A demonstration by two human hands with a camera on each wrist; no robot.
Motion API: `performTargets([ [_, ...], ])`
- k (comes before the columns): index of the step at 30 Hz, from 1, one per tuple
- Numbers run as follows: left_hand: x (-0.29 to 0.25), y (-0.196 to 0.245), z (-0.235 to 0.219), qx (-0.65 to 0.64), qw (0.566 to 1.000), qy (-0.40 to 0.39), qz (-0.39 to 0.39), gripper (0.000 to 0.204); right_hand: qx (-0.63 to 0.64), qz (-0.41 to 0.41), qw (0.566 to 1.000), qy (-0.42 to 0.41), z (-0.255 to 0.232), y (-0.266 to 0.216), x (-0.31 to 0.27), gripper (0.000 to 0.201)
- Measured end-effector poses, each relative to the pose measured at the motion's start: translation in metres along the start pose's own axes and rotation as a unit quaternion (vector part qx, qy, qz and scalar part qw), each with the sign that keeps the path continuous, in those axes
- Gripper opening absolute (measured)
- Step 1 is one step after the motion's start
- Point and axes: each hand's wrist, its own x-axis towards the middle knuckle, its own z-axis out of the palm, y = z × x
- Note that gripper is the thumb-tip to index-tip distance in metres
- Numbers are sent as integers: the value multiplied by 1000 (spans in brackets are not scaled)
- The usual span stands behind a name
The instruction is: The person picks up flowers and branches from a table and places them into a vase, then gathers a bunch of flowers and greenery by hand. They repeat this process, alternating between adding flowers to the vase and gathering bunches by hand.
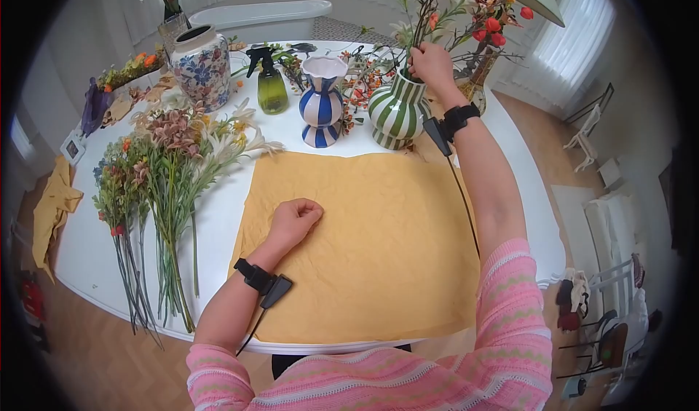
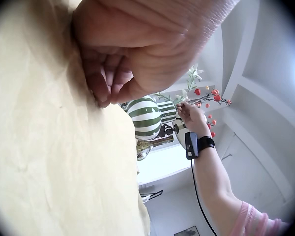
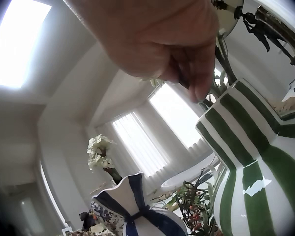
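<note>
My right hand (image 1: 433, 67) is at the mouth of a green-and-white striped vase (image 1: 397, 112), pinching a flower stem there. Branches with red blossoms (image 1: 493, 26) and pale leafy stems rise from around this vase. In the right wrist view, curled fingers of the right hand (image 3: 160, 39) sit right above the rim, beside green stems (image 3: 225, 61). My left hand (image 1: 293, 222) rests on a sheet of tan paper (image 1: 378, 251), loosely curled, with nothing seen in it. Close up in the left wrist view, its fingertips (image 2: 104, 101) are right at the paper.
A blue-and-white striped vase (image 1: 321, 105), a green spray bottle (image 1: 272, 94) and a floral-patterned vase (image 1: 202, 76) stand toward the back. Long-stemmed artificial flowers (image 1: 175, 145) lie at the left of the white table (image 1: 84, 232). Berry branches (image 1: 364, 83) lie behind the vases.
</note>
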Motion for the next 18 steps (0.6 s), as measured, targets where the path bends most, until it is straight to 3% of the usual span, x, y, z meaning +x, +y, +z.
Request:
performTargets([
  [3,1,-1,0,1,1000,0,2,17,-40,-7,999,-3,11,17,3,27],
  [9,0,0,0,16,1000,3,15,17,-148,-16,989,-20,7,3,-7,24],
  [11,0,-1,0,16,1000,4,14,18,-180,-27,983,15,9,-1,-12,22],
  [18,1,-2,1,21,1000,6,20,18,-183,-13,982,32,9,-5,-19,24],
])
